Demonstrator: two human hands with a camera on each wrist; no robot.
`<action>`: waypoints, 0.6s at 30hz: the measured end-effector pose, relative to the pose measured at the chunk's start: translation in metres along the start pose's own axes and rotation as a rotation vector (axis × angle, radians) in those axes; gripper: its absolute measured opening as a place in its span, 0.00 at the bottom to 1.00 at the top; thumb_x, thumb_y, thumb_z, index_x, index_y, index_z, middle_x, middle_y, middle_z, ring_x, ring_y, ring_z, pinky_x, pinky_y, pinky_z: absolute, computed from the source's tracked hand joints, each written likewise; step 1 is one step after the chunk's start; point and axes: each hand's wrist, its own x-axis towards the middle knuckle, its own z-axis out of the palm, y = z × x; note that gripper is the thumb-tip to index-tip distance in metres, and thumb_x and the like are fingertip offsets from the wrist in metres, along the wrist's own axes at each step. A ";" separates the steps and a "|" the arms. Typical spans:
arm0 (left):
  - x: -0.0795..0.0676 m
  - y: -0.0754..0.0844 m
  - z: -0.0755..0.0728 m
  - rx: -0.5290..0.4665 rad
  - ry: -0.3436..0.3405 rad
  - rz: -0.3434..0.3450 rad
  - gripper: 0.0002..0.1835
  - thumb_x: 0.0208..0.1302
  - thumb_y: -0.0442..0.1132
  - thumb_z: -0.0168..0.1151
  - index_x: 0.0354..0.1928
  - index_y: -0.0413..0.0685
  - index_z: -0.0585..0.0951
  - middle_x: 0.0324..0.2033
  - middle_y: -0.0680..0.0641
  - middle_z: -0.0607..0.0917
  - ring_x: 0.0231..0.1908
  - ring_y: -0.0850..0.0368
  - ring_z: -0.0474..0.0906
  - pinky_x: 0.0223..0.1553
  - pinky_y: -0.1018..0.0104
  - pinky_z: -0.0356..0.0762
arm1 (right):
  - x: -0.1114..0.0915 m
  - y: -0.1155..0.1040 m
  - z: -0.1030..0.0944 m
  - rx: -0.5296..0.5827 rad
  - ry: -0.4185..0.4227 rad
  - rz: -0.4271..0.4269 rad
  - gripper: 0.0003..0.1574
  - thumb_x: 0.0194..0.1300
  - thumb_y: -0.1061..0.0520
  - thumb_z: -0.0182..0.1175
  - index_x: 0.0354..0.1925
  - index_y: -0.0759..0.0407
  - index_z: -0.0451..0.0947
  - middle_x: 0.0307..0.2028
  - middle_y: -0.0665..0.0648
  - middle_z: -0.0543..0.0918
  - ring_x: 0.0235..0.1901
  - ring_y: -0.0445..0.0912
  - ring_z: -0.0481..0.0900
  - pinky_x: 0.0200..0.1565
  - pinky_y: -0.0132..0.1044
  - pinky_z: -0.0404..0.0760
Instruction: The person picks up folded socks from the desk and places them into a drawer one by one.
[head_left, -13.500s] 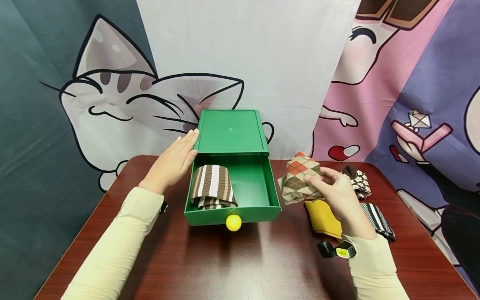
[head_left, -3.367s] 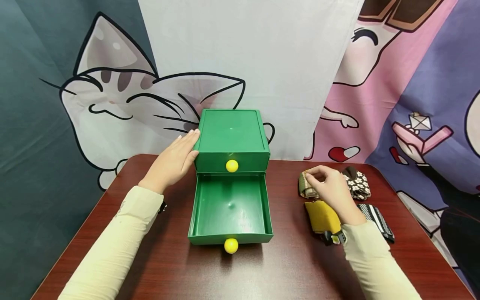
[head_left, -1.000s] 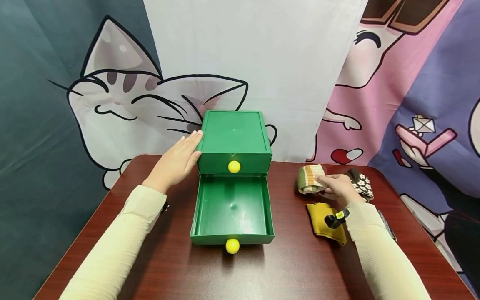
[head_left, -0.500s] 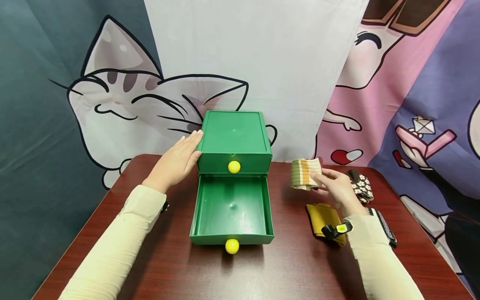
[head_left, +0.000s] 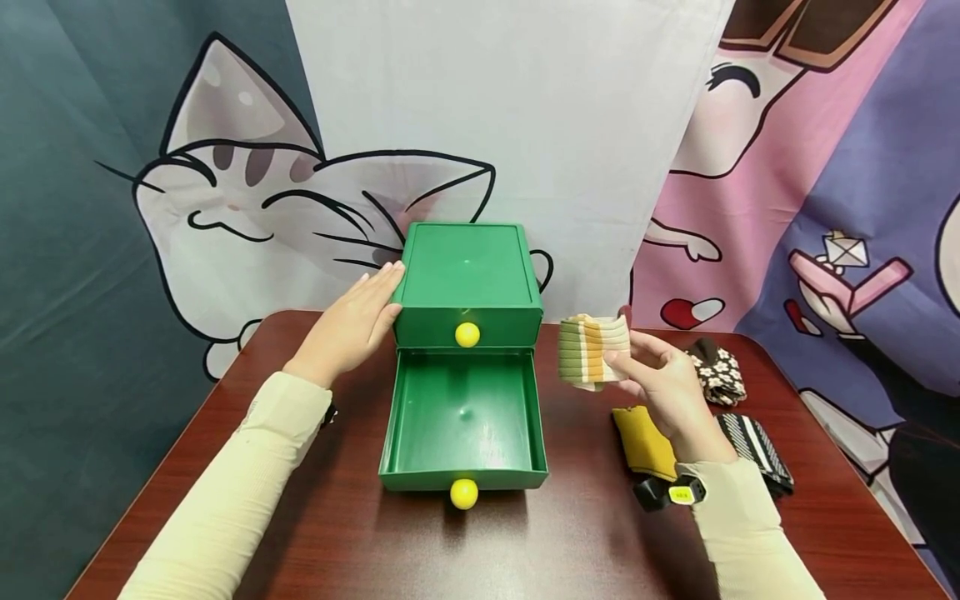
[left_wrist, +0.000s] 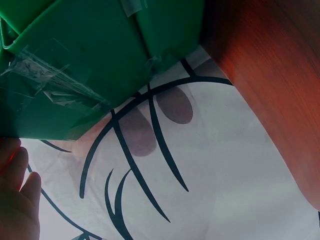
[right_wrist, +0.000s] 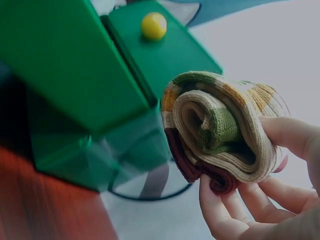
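Note:
My right hand (head_left: 663, 383) pinches a rolled-up striped sock (head_left: 581, 350) above the table, right of the green drawer box (head_left: 465, 262). Green, cream and mustard bands run across the sock; the right wrist view shows its spiral end and a maroon part. My left hand (head_left: 348, 325) lies with straight fingers against the box's upper left side; in the left wrist view only its fingertips (left_wrist: 15, 165) show by the green wall. The lower drawer (head_left: 420, 479) is pulled out, its floor bare. The upper drawer (head_left: 427, 327) is pushed in. Each drawer has a yellow ball knob (head_left: 467, 335).
On the dark red table (head_left: 322, 525), at the right, lie a folded mustard cloth item (head_left: 641, 442), a brown-and-white floral bundle (head_left: 722, 375) and a black-and-white striped one (head_left: 761, 446). A printed cloth (head_left: 510, 100) hangs behind the table.
Earlier the upper drawer stood out with a brown striped roll inside, and my right hand held an argyle one. Lately that hand has lifted the striped sock and moved it left. Left hand unmoved.

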 end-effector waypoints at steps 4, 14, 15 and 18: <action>0.000 -0.001 0.000 -0.008 -0.002 -0.002 0.30 0.82 0.41 0.45 0.77 0.34 0.57 0.76 0.39 0.62 0.77 0.45 0.53 0.78 0.53 0.45 | -0.012 -0.003 0.013 0.038 -0.008 -0.046 0.19 0.66 0.63 0.68 0.54 0.55 0.80 0.43 0.50 0.83 0.37 0.40 0.85 0.40 0.32 0.88; 0.000 -0.002 0.002 -0.008 0.011 0.000 0.30 0.81 0.42 0.46 0.77 0.34 0.58 0.76 0.39 0.62 0.77 0.45 0.54 0.78 0.51 0.46 | -0.037 -0.003 0.047 0.022 -0.028 -0.162 0.22 0.64 0.70 0.66 0.56 0.58 0.80 0.43 0.49 0.87 0.42 0.41 0.87 0.43 0.33 0.87; 0.000 -0.003 0.002 -0.010 0.011 0.001 0.30 0.81 0.42 0.46 0.77 0.34 0.58 0.76 0.39 0.62 0.77 0.45 0.54 0.78 0.51 0.46 | -0.039 -0.003 0.051 0.005 -0.024 -0.164 0.23 0.63 0.70 0.67 0.57 0.59 0.80 0.43 0.49 0.87 0.42 0.41 0.87 0.43 0.33 0.87; 0.001 -0.002 0.003 -0.009 0.011 0.003 0.30 0.81 0.41 0.46 0.77 0.34 0.57 0.76 0.39 0.62 0.77 0.45 0.54 0.78 0.52 0.45 | -0.044 -0.004 0.061 -0.074 -0.017 -0.159 0.27 0.62 0.68 0.69 0.59 0.64 0.78 0.42 0.46 0.87 0.42 0.40 0.87 0.43 0.31 0.86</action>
